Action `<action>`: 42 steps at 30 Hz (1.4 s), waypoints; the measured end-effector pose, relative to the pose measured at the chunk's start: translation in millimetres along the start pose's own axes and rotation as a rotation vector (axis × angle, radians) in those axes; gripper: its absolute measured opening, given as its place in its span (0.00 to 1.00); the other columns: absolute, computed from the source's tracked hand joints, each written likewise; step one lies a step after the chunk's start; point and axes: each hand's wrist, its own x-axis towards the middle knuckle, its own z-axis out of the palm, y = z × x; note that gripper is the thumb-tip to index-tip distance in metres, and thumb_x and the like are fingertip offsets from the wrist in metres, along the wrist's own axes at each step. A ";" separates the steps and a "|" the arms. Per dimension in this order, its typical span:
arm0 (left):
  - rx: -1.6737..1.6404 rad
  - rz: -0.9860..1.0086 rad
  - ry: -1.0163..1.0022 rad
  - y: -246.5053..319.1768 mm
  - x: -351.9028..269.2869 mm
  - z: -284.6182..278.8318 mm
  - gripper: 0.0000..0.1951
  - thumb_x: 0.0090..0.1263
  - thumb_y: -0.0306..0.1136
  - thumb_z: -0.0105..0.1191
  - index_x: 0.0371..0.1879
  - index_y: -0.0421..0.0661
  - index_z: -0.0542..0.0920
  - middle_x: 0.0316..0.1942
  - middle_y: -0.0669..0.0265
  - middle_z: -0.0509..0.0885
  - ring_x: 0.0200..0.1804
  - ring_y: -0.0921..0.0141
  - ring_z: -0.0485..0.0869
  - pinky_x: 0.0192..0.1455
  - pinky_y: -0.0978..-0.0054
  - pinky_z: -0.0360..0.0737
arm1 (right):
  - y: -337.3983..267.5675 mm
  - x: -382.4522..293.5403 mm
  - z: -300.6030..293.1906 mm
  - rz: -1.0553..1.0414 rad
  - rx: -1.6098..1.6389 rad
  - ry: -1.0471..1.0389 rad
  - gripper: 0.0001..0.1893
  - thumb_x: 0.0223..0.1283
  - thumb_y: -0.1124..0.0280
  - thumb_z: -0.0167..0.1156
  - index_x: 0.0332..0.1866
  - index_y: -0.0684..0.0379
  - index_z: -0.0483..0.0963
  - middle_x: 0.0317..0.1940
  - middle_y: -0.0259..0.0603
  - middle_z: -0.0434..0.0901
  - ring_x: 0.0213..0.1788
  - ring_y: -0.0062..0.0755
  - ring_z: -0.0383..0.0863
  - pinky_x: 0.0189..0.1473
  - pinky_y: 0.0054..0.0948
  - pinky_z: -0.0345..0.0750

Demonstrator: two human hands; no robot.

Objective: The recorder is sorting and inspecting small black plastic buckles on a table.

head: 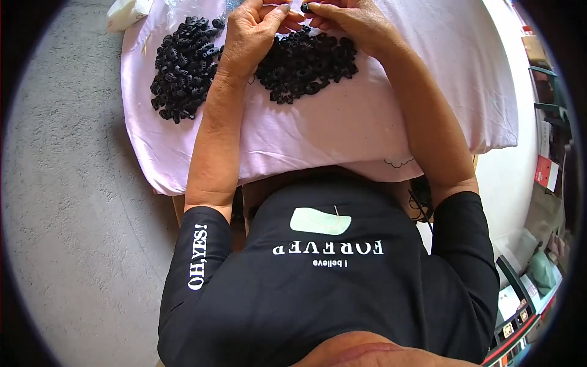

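Note:
My right hand (351,20) pinches a small black plastic piece (305,8) between thumb and fingertips, near the top edge of the view. Close beside it, my left hand (261,23) has its thumb drawn against its fingers; whether something tiny is between them cannot be made out. Below both hands lies a heap of loose black plastic parts (305,69), some of them ring-shaped. To the left of my left forearm is a second heap of small black plastic pieces (183,69), several with toothed or ribbed sides.
A pale pink cloth (330,128) covers the table under both heaps. Clear plastic film (188,8) and a white packet (128,13) lie at the top left. Grey concrete floor (78,183) spreads on the left. Shelving with boxes (545,172) runs along the right.

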 end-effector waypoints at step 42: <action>-0.057 -0.030 -0.052 -0.5 -3.5 3.9 0.05 0.80 0.23 0.53 0.47 0.38 0.82 0.38 0.67 0.88 0.38 0.76 0.87 0.45 0.80 0.84 | -6.5 -6.2 1.2 -0.005 0.026 -0.034 0.09 0.75 0.68 0.62 0.50 0.64 0.81 0.34 0.35 0.86 0.32 0.17 0.83 0.33 0.16 0.80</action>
